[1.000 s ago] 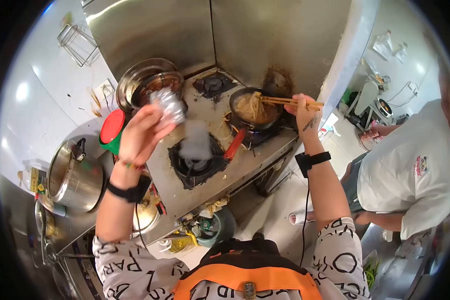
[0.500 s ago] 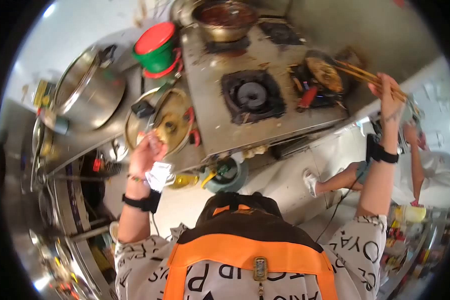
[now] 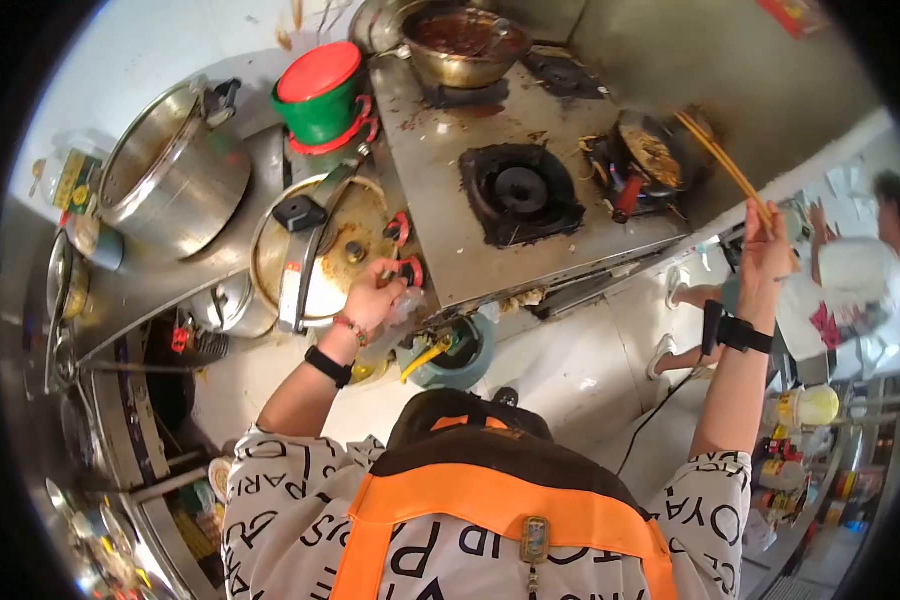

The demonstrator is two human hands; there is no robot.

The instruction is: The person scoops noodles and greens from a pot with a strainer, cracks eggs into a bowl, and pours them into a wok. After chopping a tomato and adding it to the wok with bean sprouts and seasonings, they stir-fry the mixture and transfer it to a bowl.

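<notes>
My right hand grips a pair of long wooden chopsticks. Their tips point up and left, beside the far rim of a small frying pan with a red handle. Browned food lies in that pan on the right burner. My left hand has its fingers closed on a crumpled clear plastic bag, which hangs below them. That hand is at the counter's edge, close to a red-and-black handle and the large round pressure cooker lid.
An unused burner sits mid-stove, with a metal pot of dark red sauce behind it. On the left are a green tub with a red lid and a big steel pot. A bucket stands below. Another person is at the right.
My left hand has moved right, from the lid's near-left side to its right edge, with the plastic bag. My right hand has drawn down slightly, and the chopsticks have lifted away from the pan.
</notes>
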